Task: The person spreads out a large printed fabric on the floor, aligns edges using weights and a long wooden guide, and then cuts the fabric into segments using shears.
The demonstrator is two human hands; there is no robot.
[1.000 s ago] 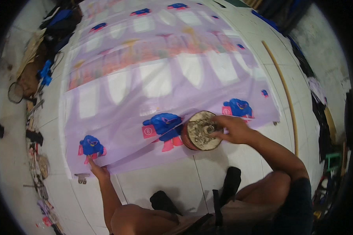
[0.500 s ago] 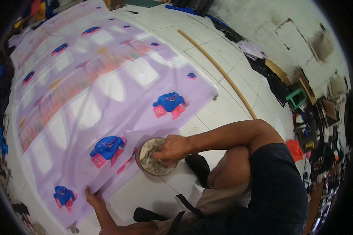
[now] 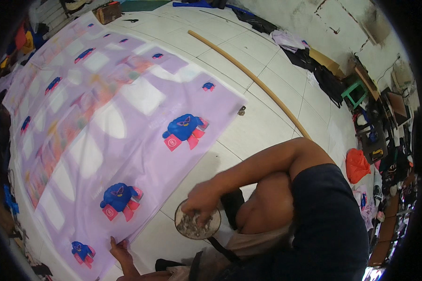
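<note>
A long lilac printed cloth (image 3: 103, 117) with blue and pink cartoon figures lies spread over the white tiled floor. My left hand (image 3: 118, 250) presses flat on the cloth's near edge, fingers apart. My right hand (image 3: 202, 200) reaches into a round shallow bowl (image 3: 197, 224) of small grey pieces standing on the floor beside my knee; its fingers are curled among the pieces, and whether they grip any is hidden.
A long wooden pole (image 3: 253, 82) lies across the tiles to the right of the cloth. A small metal object (image 3: 241, 111) sits by the cloth's corner. Clutter lines the right wall: an orange bag (image 3: 357, 165), a green stool (image 3: 354, 93), dark clothes (image 3: 328, 79).
The view has swung to the right and the cloth now runs off to the upper left. The bowl and my right hand in it sit lower in the frame; my left hand stays on the cloth edge.
</note>
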